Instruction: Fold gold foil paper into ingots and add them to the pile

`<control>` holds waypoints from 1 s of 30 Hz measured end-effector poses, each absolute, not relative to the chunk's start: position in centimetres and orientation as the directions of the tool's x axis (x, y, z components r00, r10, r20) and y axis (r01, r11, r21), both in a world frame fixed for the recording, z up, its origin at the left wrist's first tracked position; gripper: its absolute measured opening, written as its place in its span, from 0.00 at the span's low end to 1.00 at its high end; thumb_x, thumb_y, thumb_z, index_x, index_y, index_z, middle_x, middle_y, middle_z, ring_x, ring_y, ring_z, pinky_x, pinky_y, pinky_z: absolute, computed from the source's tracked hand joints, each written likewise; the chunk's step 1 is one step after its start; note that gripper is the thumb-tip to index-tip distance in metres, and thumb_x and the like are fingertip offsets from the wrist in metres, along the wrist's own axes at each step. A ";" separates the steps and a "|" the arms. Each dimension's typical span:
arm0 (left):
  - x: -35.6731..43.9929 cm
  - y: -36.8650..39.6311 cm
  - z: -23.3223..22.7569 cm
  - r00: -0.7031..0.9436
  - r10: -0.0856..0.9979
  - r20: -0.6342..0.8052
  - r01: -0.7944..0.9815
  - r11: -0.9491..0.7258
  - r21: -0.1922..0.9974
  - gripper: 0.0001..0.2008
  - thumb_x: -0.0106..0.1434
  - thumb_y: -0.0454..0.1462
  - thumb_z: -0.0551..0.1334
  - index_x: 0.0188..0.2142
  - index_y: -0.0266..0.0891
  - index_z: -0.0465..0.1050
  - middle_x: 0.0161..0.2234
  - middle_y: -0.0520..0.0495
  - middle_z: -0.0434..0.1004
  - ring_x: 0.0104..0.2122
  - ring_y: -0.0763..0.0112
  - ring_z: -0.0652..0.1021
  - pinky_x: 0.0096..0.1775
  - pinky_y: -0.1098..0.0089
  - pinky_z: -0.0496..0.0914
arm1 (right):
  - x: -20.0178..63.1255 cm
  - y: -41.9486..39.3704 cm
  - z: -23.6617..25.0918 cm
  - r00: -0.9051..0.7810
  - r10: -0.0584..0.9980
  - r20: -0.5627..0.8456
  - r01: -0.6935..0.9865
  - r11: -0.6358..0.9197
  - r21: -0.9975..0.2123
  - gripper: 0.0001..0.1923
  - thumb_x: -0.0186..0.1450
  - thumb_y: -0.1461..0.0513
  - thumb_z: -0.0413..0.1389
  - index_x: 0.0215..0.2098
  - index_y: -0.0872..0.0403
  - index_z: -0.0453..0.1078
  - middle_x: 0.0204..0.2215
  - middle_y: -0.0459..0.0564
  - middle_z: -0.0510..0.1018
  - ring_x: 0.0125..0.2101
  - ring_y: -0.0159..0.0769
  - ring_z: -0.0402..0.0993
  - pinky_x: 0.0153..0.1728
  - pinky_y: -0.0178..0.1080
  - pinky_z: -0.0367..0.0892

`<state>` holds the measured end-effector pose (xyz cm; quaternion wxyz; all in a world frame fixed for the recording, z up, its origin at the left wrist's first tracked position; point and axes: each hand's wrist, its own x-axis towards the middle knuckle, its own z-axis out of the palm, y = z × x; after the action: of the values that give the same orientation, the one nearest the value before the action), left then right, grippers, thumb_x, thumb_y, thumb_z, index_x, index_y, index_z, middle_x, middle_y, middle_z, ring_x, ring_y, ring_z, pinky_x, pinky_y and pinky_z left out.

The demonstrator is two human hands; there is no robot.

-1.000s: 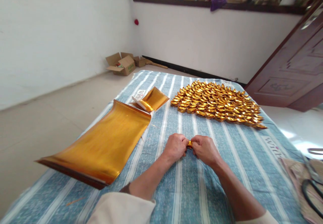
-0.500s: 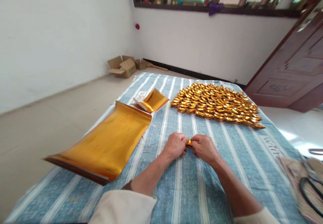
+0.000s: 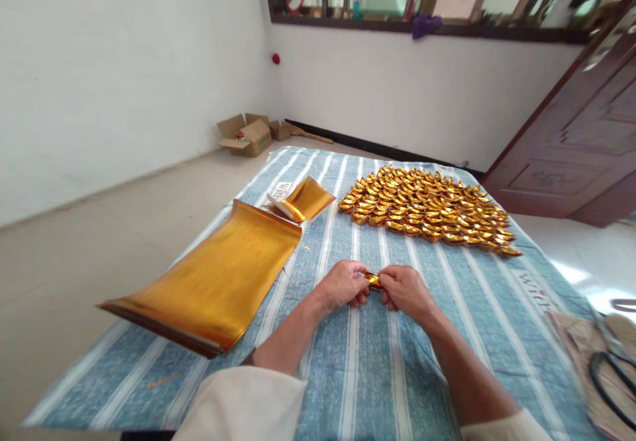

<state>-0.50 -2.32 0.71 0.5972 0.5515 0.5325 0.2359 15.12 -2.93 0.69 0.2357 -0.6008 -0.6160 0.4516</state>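
Observation:
A small piece of folded gold foil paper point(image 3: 373, 281) is pinched between my two hands over the striped cloth. My left hand point(image 3: 345, 283) grips its left end, and my right hand point(image 3: 403, 287) closes on its right end. Fingers cover both ends, so only the shiny middle shows. Beyond the hands, many folded gold paper ingots point(image 3: 427, 206) stand in tight rows. To the left lies a large stack of gold foil sheets point(image 3: 209, 269), its near edge curling up. A smaller gold foil piece point(image 3: 311, 197) with a white underside rests behind the stack.
A blue and white striped cloth point(image 3: 328, 388) covers the bed-like surface. Black-handled scissors point(image 3: 611, 368) lie on a brownish pad point(image 3: 576, 335) at the right edge. An open cardboard box point(image 3: 248, 138) sits on the floor at the back left. A brown door point(image 3: 561, 136) stands at the right.
More of the gold paper shows between my hands, which are slightly farther apart. Its visible middle looks wider. The whole view has shifted slightly; the stack and the rows lie as before.

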 end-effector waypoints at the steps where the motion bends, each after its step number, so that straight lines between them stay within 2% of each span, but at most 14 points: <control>1: -0.5 -2.3 0.7 0.324 0.867 -0.378 0.303 0.283 0.910 0.09 0.57 0.30 0.55 0.37 0.33 0.71 0.23 0.53 0.72 0.17 0.78 0.73 0.20 0.79 0.67 | 15.2 -2.9 0.6 -0.167 0.952 -0.256 0.524 -0.134 -0.841 0.12 0.58 0.63 0.45 0.21 0.55 0.66 0.13 0.42 0.69 0.12 0.28 0.66 0.13 0.28 0.58; 6: -0.2 -2.2 0.3 0.292 0.879 -0.376 0.328 0.278 0.903 0.08 0.59 0.32 0.54 0.32 0.34 0.72 0.21 0.53 0.71 0.16 0.77 0.72 0.18 0.78 0.66 | 15.3 -2.9 0.4 -0.171 0.946 -0.277 0.526 -0.150 -0.837 0.12 0.59 0.63 0.45 0.23 0.55 0.67 0.13 0.42 0.69 0.12 0.27 0.66 0.13 0.28 0.58; 13: 0.8 -2.4 -0.5 0.138 0.941 -0.308 0.461 0.214 0.861 0.10 0.58 0.32 0.52 0.25 0.36 0.70 0.18 0.53 0.69 0.15 0.75 0.72 0.16 0.78 0.60 | 15.1 -3.0 0.6 -0.165 0.952 -0.257 0.569 -0.121 -0.813 0.12 0.57 0.65 0.45 0.25 0.55 0.71 0.13 0.42 0.69 0.13 0.28 0.66 0.14 0.28 0.59; 19: 1.2 -2.6 0.2 0.075 0.972 -0.225 0.581 0.141 0.801 0.11 0.56 0.31 0.54 0.20 0.36 0.70 0.17 0.53 0.69 0.18 0.74 0.73 0.21 0.77 0.60 | 15.0 -3.2 0.9 -0.170 0.961 -0.219 0.618 -0.069 -0.784 0.13 0.58 0.66 0.45 0.23 0.55 0.70 0.13 0.43 0.70 0.14 0.28 0.67 0.16 0.29 0.58; 30: 1.7 -2.5 0.2 0.031 0.993 -0.112 0.714 0.057 0.698 0.12 0.56 0.30 0.55 0.21 0.37 0.74 0.18 0.50 0.72 0.24 0.72 0.73 0.27 0.74 0.60 | 15.1 -3.2 0.5 -0.195 0.968 -0.156 0.683 0.019 -0.731 0.13 0.59 0.67 0.46 0.21 0.54 0.69 0.14 0.44 0.73 0.15 0.27 0.66 0.20 0.30 0.54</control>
<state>1.70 -2.48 0.24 0.3083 0.6484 0.6582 0.2264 15.14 -3.21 0.49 0.2000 -0.6023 -0.6853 0.3573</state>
